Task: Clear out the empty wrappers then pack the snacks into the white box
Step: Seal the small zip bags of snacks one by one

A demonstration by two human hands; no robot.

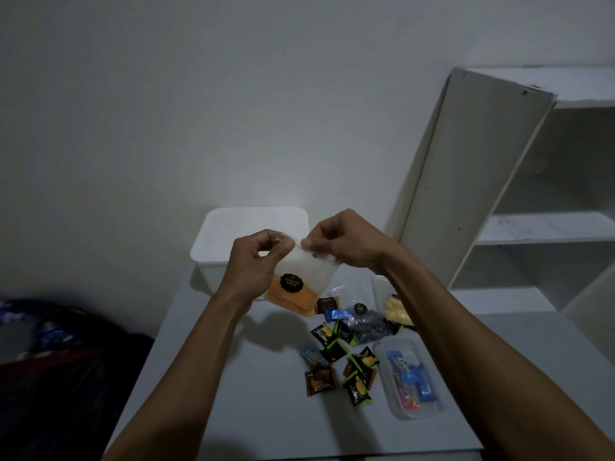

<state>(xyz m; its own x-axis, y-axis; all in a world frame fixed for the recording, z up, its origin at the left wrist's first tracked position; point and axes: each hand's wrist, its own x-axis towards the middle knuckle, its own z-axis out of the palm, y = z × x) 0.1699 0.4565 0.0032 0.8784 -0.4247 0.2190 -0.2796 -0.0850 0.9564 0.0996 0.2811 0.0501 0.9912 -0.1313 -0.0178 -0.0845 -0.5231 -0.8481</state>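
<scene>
Both hands are holding a clear pouch of orange snacks (301,287) up in the air, just in front of the white box (233,241), which is sitting open at the far edge of the tabletop (259,410). The left hand (256,261) is pinching one side of the pouch's top edge between thumb and curled fingers (278,239), and the right hand (339,242) is pinching the other side the same way — it looks like the person is pressing or running along the seal before packing it.

To do this step well, the fingers should be working along the whole top strip, so no gap is left for the orange pieces to spill once the pouch is lying in the box. The contents are sitting low in the pouch, which is helping; keeping it upright while sealing seems wise. Whether the seal is already closed cannot be told from here.

The rest is waiting on the tabletop to the right: a scatter of small dark snack packets (346,364), a dark pouch (366,322), a pale yellow snack bag (396,311) and a clear lidded tub (411,380) — all well within reach. Laying the flat pouch in first, against the box floor, would probably be leaving room for the smaller packets on top.
</scene>
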